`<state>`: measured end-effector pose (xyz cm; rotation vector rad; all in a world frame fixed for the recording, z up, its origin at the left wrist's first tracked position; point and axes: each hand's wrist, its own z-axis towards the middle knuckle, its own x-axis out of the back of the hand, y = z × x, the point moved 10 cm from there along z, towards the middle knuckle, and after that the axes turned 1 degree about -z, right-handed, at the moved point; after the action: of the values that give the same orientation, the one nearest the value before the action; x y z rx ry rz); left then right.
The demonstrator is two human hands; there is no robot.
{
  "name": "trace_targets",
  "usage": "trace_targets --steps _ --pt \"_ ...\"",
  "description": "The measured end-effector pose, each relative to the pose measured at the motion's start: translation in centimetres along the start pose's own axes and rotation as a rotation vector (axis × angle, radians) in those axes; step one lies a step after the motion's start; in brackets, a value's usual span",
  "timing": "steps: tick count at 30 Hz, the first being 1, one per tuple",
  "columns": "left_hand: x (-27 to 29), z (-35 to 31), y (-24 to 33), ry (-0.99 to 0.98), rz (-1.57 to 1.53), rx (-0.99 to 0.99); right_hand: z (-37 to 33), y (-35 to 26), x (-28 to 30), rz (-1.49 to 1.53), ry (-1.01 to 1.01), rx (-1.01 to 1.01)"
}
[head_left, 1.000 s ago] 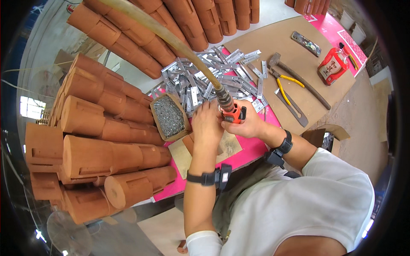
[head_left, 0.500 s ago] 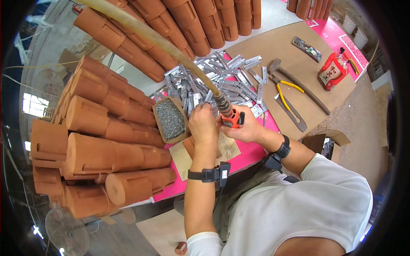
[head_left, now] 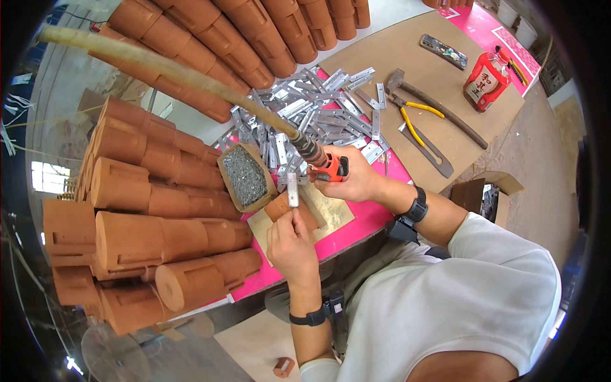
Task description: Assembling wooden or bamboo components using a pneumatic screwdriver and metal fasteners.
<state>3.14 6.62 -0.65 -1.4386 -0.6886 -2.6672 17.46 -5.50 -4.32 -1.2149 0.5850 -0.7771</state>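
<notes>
Between the thumb and fingers of my left hand (head_left: 291,247) is a small silver metal strip (head_left: 293,190), its far end pointing away from me. Below that strip, a reddish-brown wooden block (head_left: 307,215) lies on a pale board (head_left: 337,218). My right hand (head_left: 353,177) is wrapped round a red-and-black hand-held air tool (head_left: 329,168). A thick yellowish hose (head_left: 210,86) runs from the tool's metal coupling to the upper left. Just beyond both hands spreads a pile of silver metal strips (head_left: 318,118). Beside the block stands an open box of small metal fasteners (head_left: 245,177).
Stacked reddish-brown cylinders (head_left: 165,232) fill the left side, with more cylinders (head_left: 248,41) at the back. Farther right lie a hammer (head_left: 439,105), yellow-handled pliers (head_left: 414,121), a flat slotted metal bar (head_left: 433,156), a phone-like object (head_left: 443,51) and a red container (head_left: 487,81).
My left hand has drawn back toward me from the edge of the pile and now shows a metal strip in its fingers. My right hand and the tool have shifted slightly left and away.
</notes>
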Motion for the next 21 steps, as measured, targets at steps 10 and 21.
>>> trace_targets --steps 10,21 --pt "0.2 1.4 1.0 -0.091 -0.708 0.162 -0.1 -2.2 -1.6 -0.069 -0.047 0.066" --pt "-8.8 3.5 5.2 -0.288 0.112 -0.265 0.6 -2.9 1.8 -0.141 0.061 0.106"
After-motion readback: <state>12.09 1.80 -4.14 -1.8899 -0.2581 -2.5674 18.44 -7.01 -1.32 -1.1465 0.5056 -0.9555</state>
